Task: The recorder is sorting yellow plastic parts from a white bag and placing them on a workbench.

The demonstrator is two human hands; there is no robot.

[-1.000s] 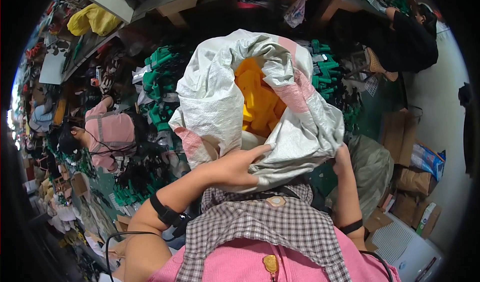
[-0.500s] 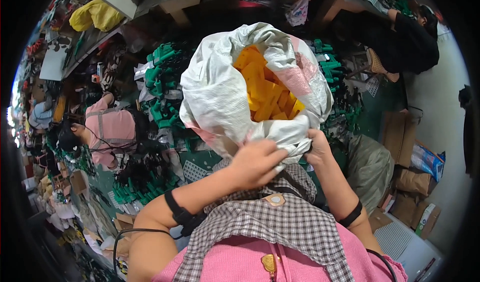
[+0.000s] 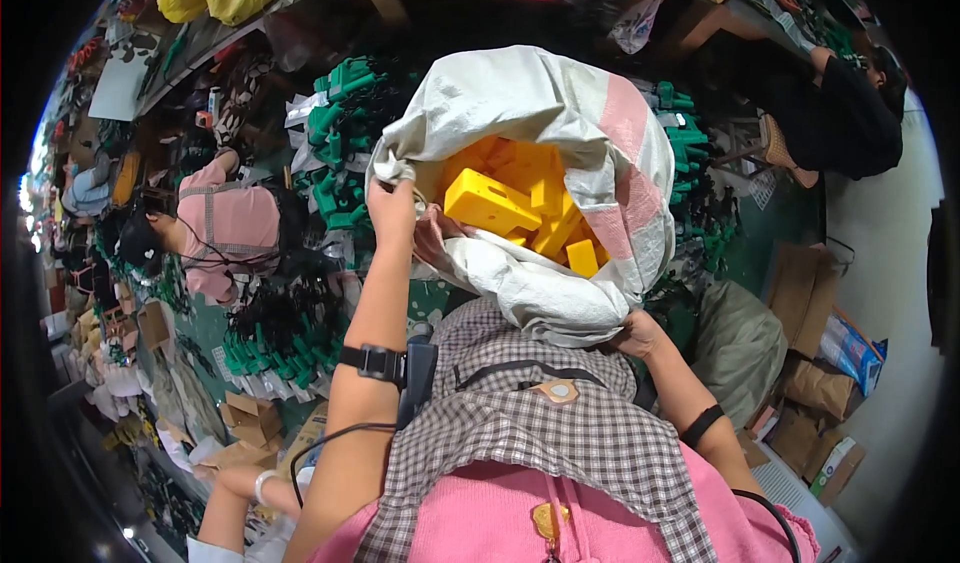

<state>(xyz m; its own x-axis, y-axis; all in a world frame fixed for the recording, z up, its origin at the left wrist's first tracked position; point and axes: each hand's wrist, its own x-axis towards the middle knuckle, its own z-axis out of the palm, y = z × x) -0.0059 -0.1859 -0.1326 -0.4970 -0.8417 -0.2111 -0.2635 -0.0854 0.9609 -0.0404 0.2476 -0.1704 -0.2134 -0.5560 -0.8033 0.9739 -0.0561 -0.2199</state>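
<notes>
A large white woven sack (image 3: 500, 88) with a pink stripe stands before me, its rim rolled outward. Through its wide mouth show several yellow plastic blocks (image 3: 492, 201), one with small holes lying on top. At the left side of the mouth, my left hand (image 3: 393, 201) is closed on a bunched fold of the sack's rim. Low on the near right, my right hand (image 3: 636, 333) pinches the sack's rolled edge; its fingertips are partly hidden by the cloth.
Green plastic parts (image 3: 335, 133) are heaped left and right of the sack. A co-worker in pink (image 3: 230, 225) bends at the left; one in black (image 3: 840, 113) sits far right. Another person's arm (image 3: 245, 488) enters lower left. A grey-green sack (image 3: 738, 348) and cardboard boxes (image 3: 800, 293) stand right.
My left hand has moved from the near rim to the sack's left rim. The mouth is pulled wider and lower, baring more blocks. My right hand has shifted slightly nearer me.
</notes>
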